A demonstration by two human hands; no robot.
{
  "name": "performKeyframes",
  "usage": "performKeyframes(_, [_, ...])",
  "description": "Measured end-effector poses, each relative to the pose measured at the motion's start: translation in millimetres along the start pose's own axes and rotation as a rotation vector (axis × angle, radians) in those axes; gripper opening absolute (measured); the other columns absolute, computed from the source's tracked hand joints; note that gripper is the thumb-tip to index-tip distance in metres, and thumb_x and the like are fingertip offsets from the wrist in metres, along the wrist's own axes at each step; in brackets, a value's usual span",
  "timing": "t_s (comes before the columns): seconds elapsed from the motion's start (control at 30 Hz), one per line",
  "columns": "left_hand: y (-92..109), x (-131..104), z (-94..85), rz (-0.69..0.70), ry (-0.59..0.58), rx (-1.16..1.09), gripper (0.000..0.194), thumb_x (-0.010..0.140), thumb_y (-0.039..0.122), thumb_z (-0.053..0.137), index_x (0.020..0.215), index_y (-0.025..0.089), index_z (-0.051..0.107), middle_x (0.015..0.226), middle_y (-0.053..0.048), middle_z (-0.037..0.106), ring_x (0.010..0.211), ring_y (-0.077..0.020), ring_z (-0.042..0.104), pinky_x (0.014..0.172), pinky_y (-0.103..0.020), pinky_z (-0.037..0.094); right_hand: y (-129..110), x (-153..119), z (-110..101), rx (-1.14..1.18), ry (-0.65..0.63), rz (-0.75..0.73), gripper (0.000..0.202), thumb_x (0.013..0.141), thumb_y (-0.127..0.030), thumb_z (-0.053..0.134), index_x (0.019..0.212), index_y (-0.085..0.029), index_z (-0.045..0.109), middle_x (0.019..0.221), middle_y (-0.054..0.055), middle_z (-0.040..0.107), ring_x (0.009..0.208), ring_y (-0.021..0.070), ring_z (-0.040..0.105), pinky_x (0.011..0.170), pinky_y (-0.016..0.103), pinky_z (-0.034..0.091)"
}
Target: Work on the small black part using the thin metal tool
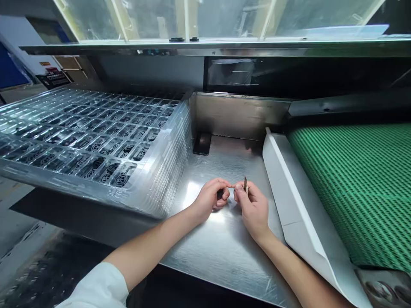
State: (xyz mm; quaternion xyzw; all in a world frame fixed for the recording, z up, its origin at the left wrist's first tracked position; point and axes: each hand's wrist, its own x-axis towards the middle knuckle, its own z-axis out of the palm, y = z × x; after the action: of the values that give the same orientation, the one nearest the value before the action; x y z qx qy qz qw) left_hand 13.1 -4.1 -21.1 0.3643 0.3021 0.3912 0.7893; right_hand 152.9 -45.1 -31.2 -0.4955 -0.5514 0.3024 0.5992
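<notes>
My right hand (253,207) is closed around a small craft knife (245,186), its pointed blade sticking up between thumb and fingers. Close beside it, my left hand (214,197) is curled shut, with a small black part (220,194) showing partly inside its fingers. The left index fingertip meets the right fingertips, and whatever lies between them is too small to tell. Both hands are over the bare metal worktop (224,244). Left of them stands a stack of clear plastic trays (150,171), with small black parts in the pockets.
A green mesh conveyor belt (362,184) runs along the right, behind a white guard strip (292,201). A flat dark rectangular object (202,143) lies at the worktop's back left corner. A metal back wall (237,114) and an overhead panelled frame (205,49) bound the far side.
</notes>
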Motion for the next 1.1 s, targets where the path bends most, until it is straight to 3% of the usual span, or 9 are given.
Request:
performKeyframes(0.27, [-1.1,1.4,1.0,-0.009,0.067,-0.064,0.028,0.07,0.022,0.057,0.098,0.017,0.056,0.066,0.003,0.053,0.042,-0.0065,0.037,0.04,-0.021,0.017,3.2,0.2,-1.2,-0.016,0.008,0.005,0.034,0.101,-0.051,0.063,0.086,-0.021,0.063,0.069,-0.001,0.052,0.061,0.0178,0.046,0.055,0.029,0.033])
performKeyframes(0.47, [-0.3,8.2,-3.5,0.003,0.125,-0.078,0.027,0.074,0.019,0.059,0.101,0.017,0.055,0.07,0.003,0.056,0.043,-0.006,0.04,0.041,-0.021,0.019,8.1,-0.4,-2.6,-0.018,-0.002,0.017,0.033,0.101,-0.052,0.065,0.094,-0.02,0.066,0.07,-0.001,0.053,0.061,0.0172,0.045,0.054,0.029,0.034])
performKeyframes(0.63, [0.5,11.4,-7.9,0.049,0.09,-0.085,0.025,0.081,0.03,0.067,0.1,0.015,0.058,0.064,0.006,0.048,0.04,-0.0038,0.03,0.043,-0.021,0.012,8.4,-0.1,-2.4,0.013,-0.025,0.028,0.037,0.099,-0.056,0.067,0.093,-0.02,0.065,0.069,-0.001,0.051,0.062,0.0181,0.046,0.055,0.029,0.034])
performKeyframes(0.9, [-0.9,4.3,-1.7,0.106,0.091,0.038,0.044,0.084,0.06,0.066,0.081,0.019,0.051,0.05,0.013,0.027,0.039,-0.0033,0.016,0.044,-0.019,0.008,10.8,2.0,-3.1,-0.02,-0.011,-0.033,0.044,0.096,-0.062,0.066,0.087,-0.02,0.064,0.069,-0.001,0.052,0.065,0.0196,0.049,0.061,0.031,0.036])
performKeyframes(1.1, [2.6,-1.3,1.5,0.096,0.124,0.025,0.033,0.091,0.048,0.057,0.077,0.02,0.047,0.047,0.011,0.027,0.038,-0.0043,0.016,0.043,-0.019,0.009,5.7,-0.1,-0.3,-0.003,-0.019,-0.028,0.044,0.095,-0.062,0.065,0.093,-0.018,0.065,0.067,-0.003,0.051,0.059,0.0171,0.044,0.054,0.028,0.033])
